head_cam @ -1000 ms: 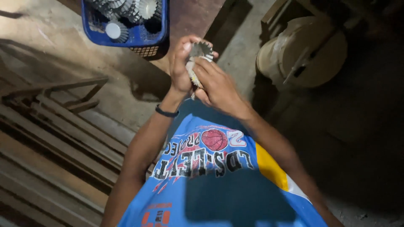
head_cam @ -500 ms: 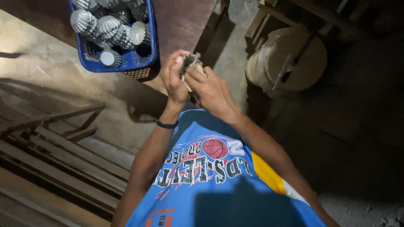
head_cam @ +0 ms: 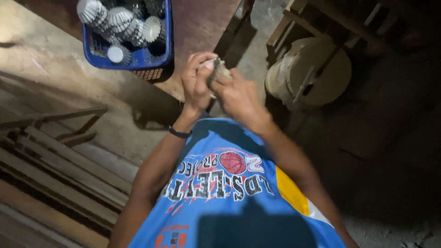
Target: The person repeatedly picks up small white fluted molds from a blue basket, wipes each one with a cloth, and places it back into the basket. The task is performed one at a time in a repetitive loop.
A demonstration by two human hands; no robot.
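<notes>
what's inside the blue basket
The blue basket holds several white feathered shuttlecocks, piled together, plus one round white cap end. Its top runs out of frame, and what lies beneath the pile is covered.

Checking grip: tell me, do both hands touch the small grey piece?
Touching: head view shows left hand and right hand wrapped around the grey piece.

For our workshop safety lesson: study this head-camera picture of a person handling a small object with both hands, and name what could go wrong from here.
1. The small pale ridged object is pinched between the left hand and right hand in mid-air, with no surface directly under it; a slip would likely drop it to the dim floor.
2. The blue plastic basket of white ridged cups sits near the brown table's edge; a knock might tip it.
</notes>
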